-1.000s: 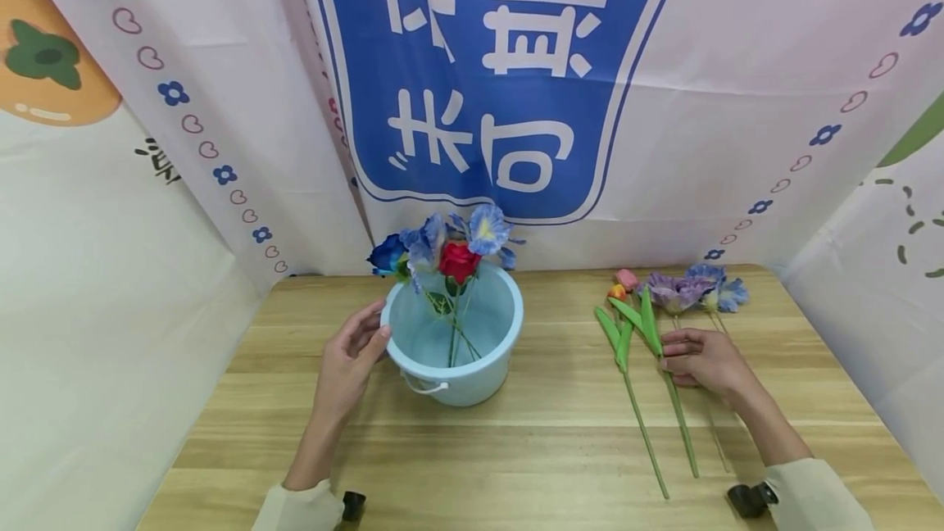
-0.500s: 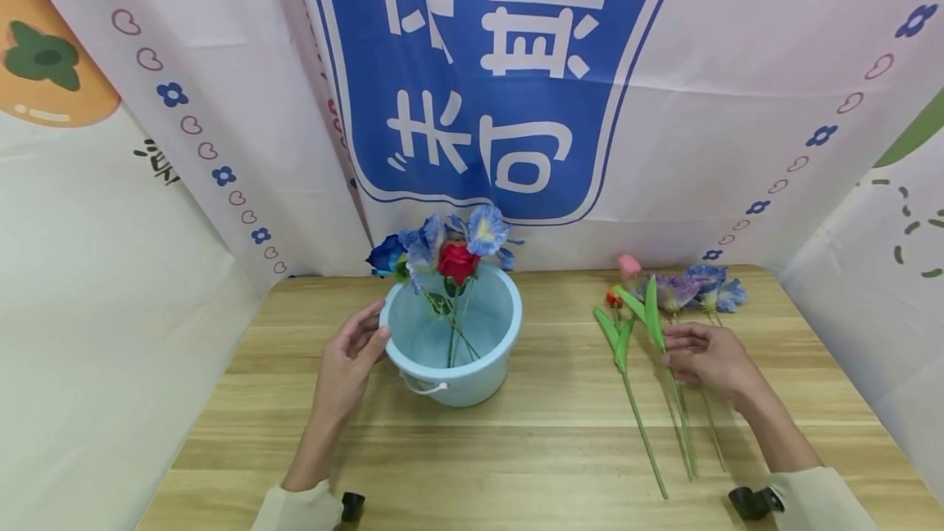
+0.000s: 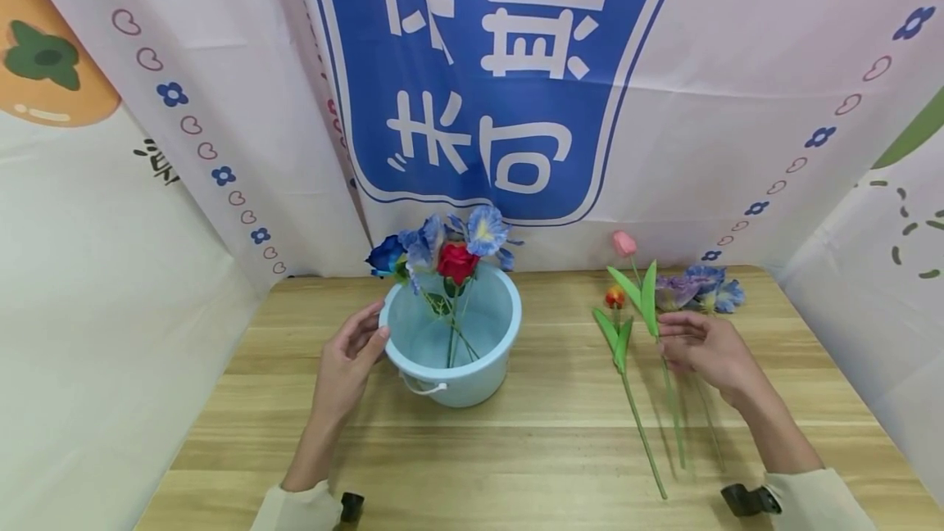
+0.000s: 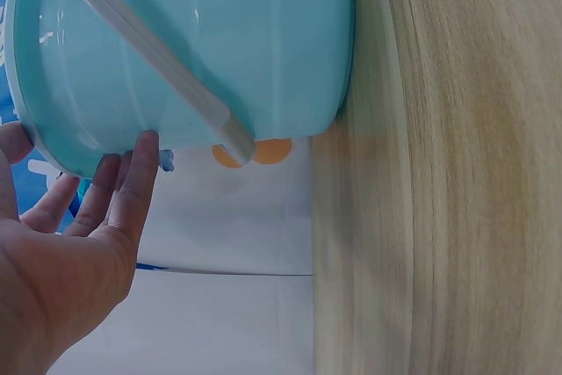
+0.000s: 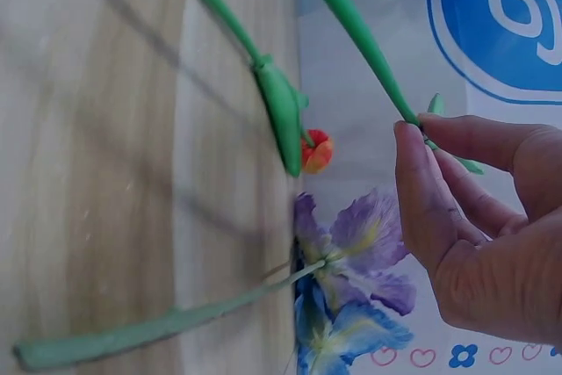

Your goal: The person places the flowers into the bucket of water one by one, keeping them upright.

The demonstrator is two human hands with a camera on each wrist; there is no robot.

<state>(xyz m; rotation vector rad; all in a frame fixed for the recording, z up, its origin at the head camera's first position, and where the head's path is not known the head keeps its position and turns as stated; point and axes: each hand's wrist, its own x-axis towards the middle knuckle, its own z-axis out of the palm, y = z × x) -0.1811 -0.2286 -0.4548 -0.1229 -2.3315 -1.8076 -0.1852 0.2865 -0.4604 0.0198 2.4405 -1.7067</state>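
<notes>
My left hand [image 3: 356, 342] rests against the left side of a light blue bucket [image 3: 472, 388], thumb at the rim and fingers extended along the outer wall in the left wrist view. A red rose [image 3: 457, 263], a dark blue rose [image 3: 387, 255] and blue irises [image 3: 487, 229] stand in the bucket, leaning to its back. My right hand [image 3: 701, 351] pinches a pink tulip [image 3: 624, 243] by its green stem between thumb and fingertips. The right wrist view shows that stem raised off the table. An orange tulip [image 3: 615, 296] lies just left of it.
Beyond my right hand lie a purple flower [image 5: 364, 234] and a blue iris [image 3: 719, 292], stems toward me. The wooden table [image 3: 560, 449] meets a printed cloth backdrop [image 3: 664, 187] behind, with cloth at both sides.
My right hand has lifted the pink tulip and shifted it slightly left and away; its bloom now stands higher, apart from the orange tulip. The left hand and bucket have stayed put.
</notes>
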